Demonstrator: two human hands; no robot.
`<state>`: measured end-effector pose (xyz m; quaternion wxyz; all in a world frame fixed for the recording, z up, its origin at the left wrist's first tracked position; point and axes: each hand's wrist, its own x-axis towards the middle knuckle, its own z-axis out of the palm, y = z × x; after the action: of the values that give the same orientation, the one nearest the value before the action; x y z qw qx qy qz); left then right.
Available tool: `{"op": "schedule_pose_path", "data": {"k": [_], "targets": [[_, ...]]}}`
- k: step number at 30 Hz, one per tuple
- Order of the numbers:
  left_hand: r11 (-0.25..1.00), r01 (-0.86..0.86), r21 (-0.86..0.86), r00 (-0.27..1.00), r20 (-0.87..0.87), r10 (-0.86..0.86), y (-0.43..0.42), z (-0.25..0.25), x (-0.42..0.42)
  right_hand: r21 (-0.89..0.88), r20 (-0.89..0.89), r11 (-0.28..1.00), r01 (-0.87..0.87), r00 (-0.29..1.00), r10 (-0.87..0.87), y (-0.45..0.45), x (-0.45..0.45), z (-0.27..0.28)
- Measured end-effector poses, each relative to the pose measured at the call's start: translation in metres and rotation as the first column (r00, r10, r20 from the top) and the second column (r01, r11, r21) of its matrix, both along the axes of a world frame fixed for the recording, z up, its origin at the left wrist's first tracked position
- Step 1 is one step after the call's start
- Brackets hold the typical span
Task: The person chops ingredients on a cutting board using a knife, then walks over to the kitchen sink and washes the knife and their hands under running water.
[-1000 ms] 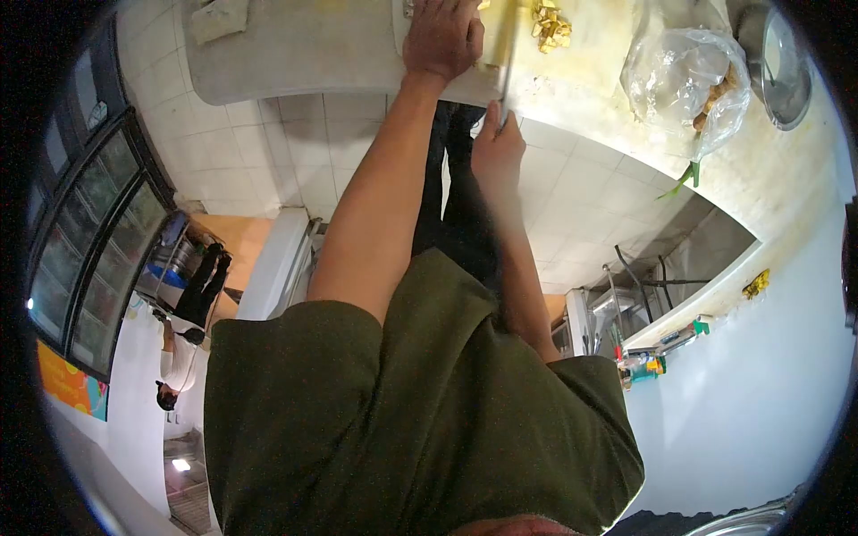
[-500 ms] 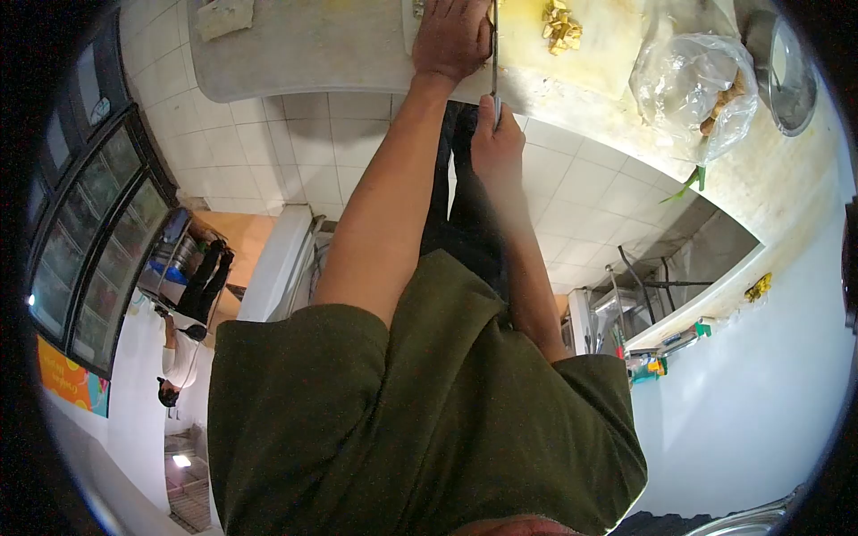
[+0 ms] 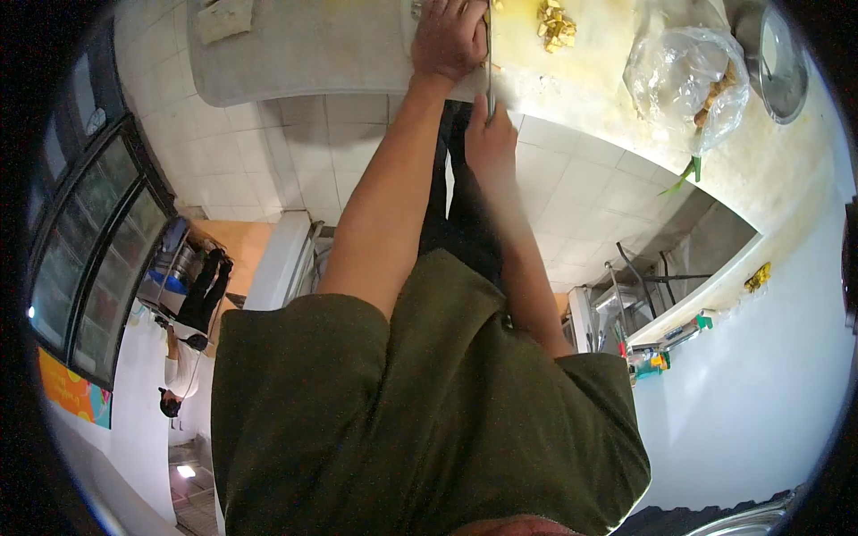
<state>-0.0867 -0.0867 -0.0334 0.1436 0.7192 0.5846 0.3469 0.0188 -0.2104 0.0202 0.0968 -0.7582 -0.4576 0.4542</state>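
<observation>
My right hand (image 3: pixel 492 143) is closed around the handle of a knife (image 3: pixel 490 67), which points away from me at the counter's near edge. Just left of the blade, my left hand (image 3: pixel 450 40) rests with its fingers curled and pressed down; what lies under them is hidden. Small yellow bits show beside the blade near the top of the view. To the right of the knife, a little pile of chopped yellow pieces (image 3: pixel 556 29), like ginger, lies on the pale counter (image 3: pixel 572 89).
A clear plastic bag (image 3: pixel 666 76) with brown lumps inside sits on the right, green stalks (image 3: pixel 688 174) by its near end. Beside it stands a metal bowl (image 3: pixel 782 76). A pale flat block (image 3: pixel 225 20) lies far left. Another person (image 3: pixel 183 366) is in the left background.
The knife and my right hand have shifted slightly left and up in the view. Bag, bowl and chopped pile also appear a little shifted, as the camera moved. Both hands keep their grip.
</observation>
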Motion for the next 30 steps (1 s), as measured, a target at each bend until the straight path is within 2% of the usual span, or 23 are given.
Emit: {"op": "schedule_pose_path", "data": {"k": [3, 6, 7, 8, 10, 11, 14, 15, 24, 27, 29, 30], "targets": [[1.0, 0.01, 0.026, 0.999, 0.053, -0.011, 0.001, 0.004, -0.003, 0.029, -0.033, 0.999, 0.022, 0.999, -0.021, 0.022, 0.0, 0.018], [1.0, -0.017, -0.008, 0.997, 0.07, 0.018, 0.0, 0.01, -0.004, 0.11, 0.009, 0.982, 0.156, 0.987, -0.158, -0.018, 0.018, 0.0], [0.998, -0.027, 0.058, 0.999, 0.038, 0.025, -0.001, 0.013, -0.003, 0.012, 0.035, 0.988, 0.156, 0.987, -0.157, -0.018, 0.028, 0.007], [0.998, -0.047, 0.037, 0.996, 0.083, 0.044, -0.002, 0.013, -0.003, -0.055, 0.004, 0.989, 0.14, 0.99, -0.14, -0.013, 0.036, 0.015], [0.996, -0.087, -0.004, 0.981, 0.175, 0.086, -0.004, 0.009, -0.002, 0.036, -0.021, 0.996, 0.087, 0.996, -0.087, -0.011, 0.042, 0.012], [0.991, -0.119, 0.055, 0.983, 0.149, 0.109, -0.007, 0.007, -0.002, 0.057, -0.039, 0.992, 0.109, 0.994, -0.107, -0.012, 0.042, 0.011], [0.987, -0.16, -0.035, 0.948, 0.274, 0.163, -0.011, 0.006, -0.005, 0.087, -0.091, 0.986, 0.139, 0.987, -0.131, -0.014, 0.03, 0.008], [0.986, -0.164, -0.002, 0.959, 0.233, 0.16, -0.01, 0.008, -0.004, 0.074, -0.101, 0.989, 0.125, 0.988, -0.117, -0.015, 0.026, 0.01], [0.953, -0.143, -0.266, 0.894, 0.378, 0.24, -0.013, 0.005, 0.0, 0.062, -0.132, 0.992, 0.114, 0.986, -0.105, -0.009, 0.009, 0.012], [0.981, -0.196, 0.007, 0.969, 0.158, 0.192, -0.007, 0.004, -0.001, 0.025, -0.118, 0.995, 0.102, 0.988, -0.098, -0.008, 0.007, 0.011], [0.977, -0.211, 0.019, 0.966, 0.158, 0.206, -0.006, 0.001, 0.001, 0.01, -0.112, 0.997, 0.082, 0.99, -0.081, -0.006, 0.007, 0.011], [0.976, -0.218, 0.025, 0.965, 0.157, 0.211, -0.006, -0.001, 0.0, 0.073, -0.116, 0.995, 0.066, 0.992, -0.057, -0.004, 0.007, 0.007]]}}
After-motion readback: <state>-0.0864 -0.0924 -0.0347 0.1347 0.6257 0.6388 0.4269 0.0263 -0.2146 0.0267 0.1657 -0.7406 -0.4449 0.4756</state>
